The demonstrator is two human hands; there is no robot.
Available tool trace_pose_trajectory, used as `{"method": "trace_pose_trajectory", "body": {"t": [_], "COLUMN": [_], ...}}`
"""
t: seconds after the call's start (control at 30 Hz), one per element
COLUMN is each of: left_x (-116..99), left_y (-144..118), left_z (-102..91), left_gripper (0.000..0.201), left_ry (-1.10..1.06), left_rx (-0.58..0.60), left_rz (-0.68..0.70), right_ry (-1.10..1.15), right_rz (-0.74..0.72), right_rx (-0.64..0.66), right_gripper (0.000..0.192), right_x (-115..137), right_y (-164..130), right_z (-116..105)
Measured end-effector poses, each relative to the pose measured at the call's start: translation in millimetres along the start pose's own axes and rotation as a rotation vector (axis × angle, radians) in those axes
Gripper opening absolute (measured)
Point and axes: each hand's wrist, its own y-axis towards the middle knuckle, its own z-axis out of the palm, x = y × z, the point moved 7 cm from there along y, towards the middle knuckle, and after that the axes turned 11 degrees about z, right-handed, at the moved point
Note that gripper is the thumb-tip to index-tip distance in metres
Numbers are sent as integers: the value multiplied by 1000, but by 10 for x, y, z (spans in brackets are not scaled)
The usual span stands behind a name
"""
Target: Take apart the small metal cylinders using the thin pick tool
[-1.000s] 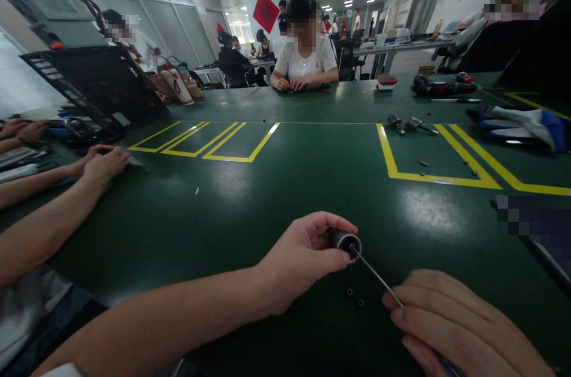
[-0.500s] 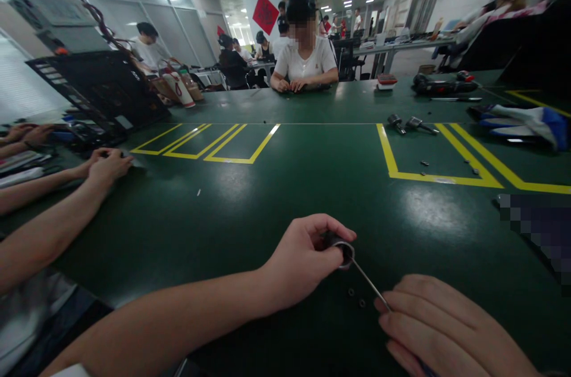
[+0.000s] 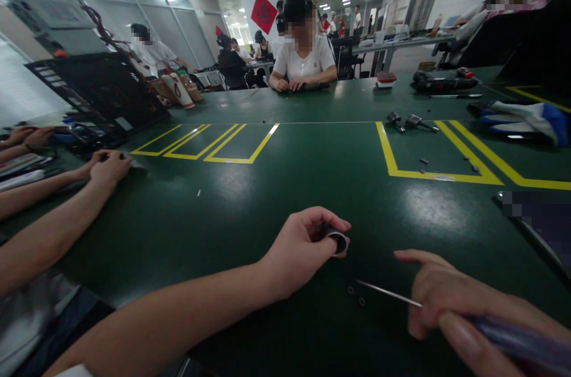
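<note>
My left hand (image 3: 300,252) is closed around a short hollow metal cylinder (image 3: 342,243), its round opening facing right. In my right hand (image 3: 464,299) is a screwdriver (image 3: 388,292) with a thin shaft and a purplish handle; the index finger is stretched out. The shaft's tip points left, below the cylinder and apart from it. Two small dark rings (image 3: 355,296) lie on the green table (image 3: 250,210) beside that tip.
Yellow tape (image 3: 392,151) marks boxes on the table. Two metal parts with shafts (image 3: 414,122) and several small pieces lie at the right one. Gloves (image 3: 521,118) lie farther right. A co-worker's hands (image 3: 109,166) are at left; another person (image 3: 306,59) sits opposite.
The screwdriver has come out of the cylinder's opening, and my right hand has turned, its index finger now extended. My left hand has shifted slightly up and left with the cylinder.
</note>
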Motion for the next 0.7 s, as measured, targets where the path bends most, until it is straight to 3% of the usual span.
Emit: {"method": "trace_pose_trajectory", "body": {"t": [0.13,0.23,0.43,0.7], "left_x": [-20,-30,-40,-54], "left_y": [10,8,4,-10], "left_z": [-39,-35,-54,-24], "left_gripper": [23,26,27,26], "left_ry": [-41,-81,-102,-145], "left_rx": [-50,-41,-44,-51], "left_rz": [-37,-55,-59,-81], "right_ry": [359,540,504,327], "right_rz": [532,713,756,635], "right_rx": [-86,-86,-70,8], "right_gripper": [38,39,42,43], "right_x": [-511,-663,-658,-573], "right_y": [-42,-46,-28,-25], "right_z": [-10,79,100,137]}}
